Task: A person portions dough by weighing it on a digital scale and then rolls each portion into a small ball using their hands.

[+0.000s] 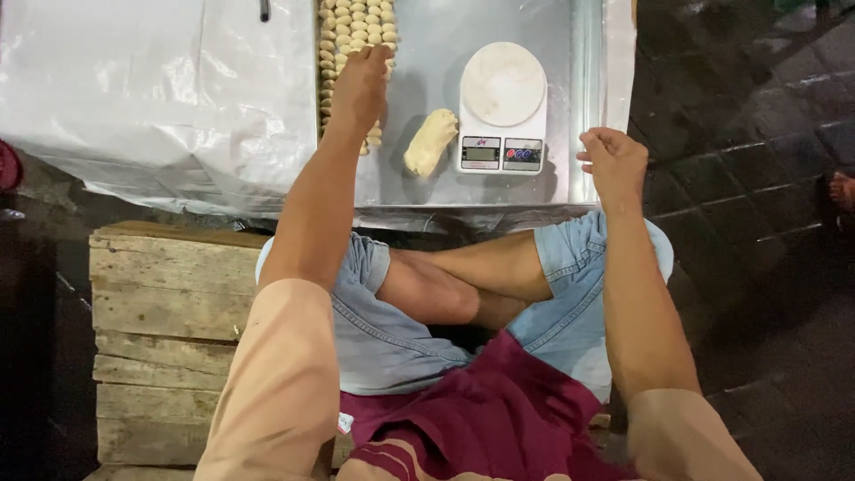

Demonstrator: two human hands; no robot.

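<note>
My left hand (361,85) reaches forward over the rows of small pale dough pieces (356,27) on a metal tray (427,191), its fingers down among them; whether it holds one is hidden. A lump of pale dough (429,141) lies on the tray just right of that hand. Beside the lump stands a white kitchen scale (501,109) with a round, bare platform. My right hand (613,160) hovers at the tray's right edge, fingers loosely curled, and nothing shows in it.
White plastic sheeting (151,89) covers the surface left of the tray. A wooden pallet (169,338) sits under me at the left. My crossed legs in denim shorts (392,330) lie below the tray. Dark brick floor (748,134) spreads to the right.
</note>
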